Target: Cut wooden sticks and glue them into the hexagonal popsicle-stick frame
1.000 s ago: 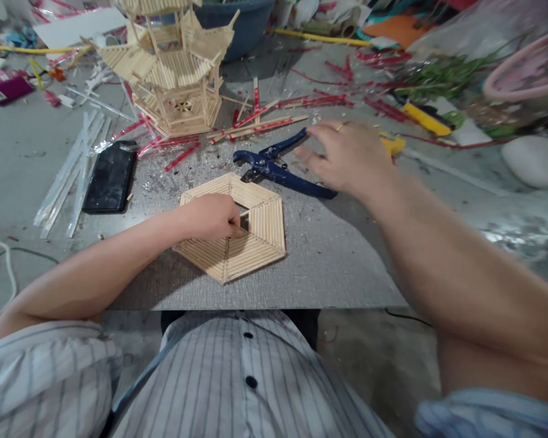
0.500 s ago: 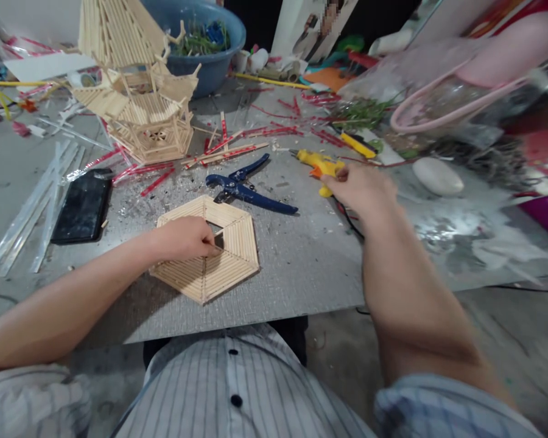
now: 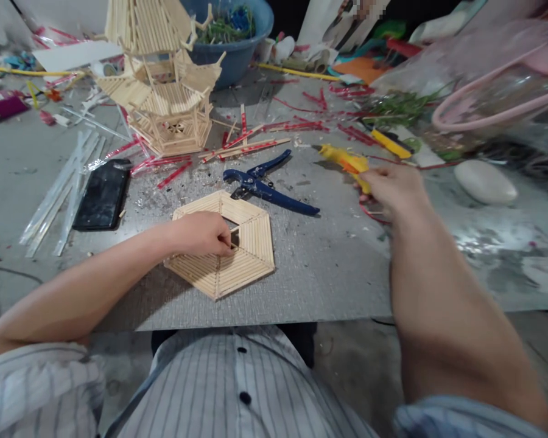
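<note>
My left hand [image 3: 205, 234] rests over a flat hexagonal panel [image 3: 246, 258] of pale wooden sticks, its fingers pinched at the middle opening. A short wooden stick [image 3: 234, 230] shows at the fingertips, its other end by the opening's edge; most of it is hidden. My right hand [image 3: 390, 185] is closed around the handle of a yellow hot glue gun [image 3: 344, 160], whose nozzle points left, just above the table. Between the hands, beyond the panel, lie blue-handled cutters [image 3: 269, 190].
A stick-built pagoda model [image 3: 168, 103] stands at the back left, before a blue basin [image 3: 237, 58]. A black phone [image 3: 102, 194] and clear glue sticks [image 3: 64, 188] lie left. Red-wrapped sticks [image 3: 256, 148], a yellow cutter knife [image 3: 390, 143] and a white oval object [image 3: 484, 181] lie beyond.
My right hand has raised the glue gun slightly off the table and turned it, nozzle still leftward. My left hand stays on the panel. The whole view has shifted a little.
</note>
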### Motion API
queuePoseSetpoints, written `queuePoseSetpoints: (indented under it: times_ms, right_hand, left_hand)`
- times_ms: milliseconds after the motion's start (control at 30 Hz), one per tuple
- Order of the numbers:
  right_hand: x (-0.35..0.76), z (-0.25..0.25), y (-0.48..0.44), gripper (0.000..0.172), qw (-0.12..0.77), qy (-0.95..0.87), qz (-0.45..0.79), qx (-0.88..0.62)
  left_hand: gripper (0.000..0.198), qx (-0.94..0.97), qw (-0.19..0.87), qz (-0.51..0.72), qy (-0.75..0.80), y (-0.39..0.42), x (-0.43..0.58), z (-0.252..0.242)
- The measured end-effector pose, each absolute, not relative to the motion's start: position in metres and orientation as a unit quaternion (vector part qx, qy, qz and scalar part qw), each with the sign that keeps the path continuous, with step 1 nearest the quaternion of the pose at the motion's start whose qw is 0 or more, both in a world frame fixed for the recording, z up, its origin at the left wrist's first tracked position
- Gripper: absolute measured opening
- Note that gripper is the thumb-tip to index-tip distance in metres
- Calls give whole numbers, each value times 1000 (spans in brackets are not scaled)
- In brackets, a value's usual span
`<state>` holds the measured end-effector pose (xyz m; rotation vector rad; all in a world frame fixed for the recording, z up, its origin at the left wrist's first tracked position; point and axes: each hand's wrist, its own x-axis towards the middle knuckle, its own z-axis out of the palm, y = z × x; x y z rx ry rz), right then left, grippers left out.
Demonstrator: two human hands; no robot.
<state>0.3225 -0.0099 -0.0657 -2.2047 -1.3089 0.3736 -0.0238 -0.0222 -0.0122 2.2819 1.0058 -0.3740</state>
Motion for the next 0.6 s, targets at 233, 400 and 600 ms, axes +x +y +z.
queuePoseSetpoints:
  times_ms: [233,400,600]
  right_hand:
    - [289,-35,-22,24,565,-334,301,-692]
    - [271,-26,-34,18,516,-381,489,-591]
    - [260,-42,-24,21,419,-459,388,-681]
  left_hand:
    - [21,834,402,-66,372,-15,-32,-7]
    - [24,817,396,49,417,-14,-33,-7]
    - [18,868,286,111,390,-17,-31,-14]
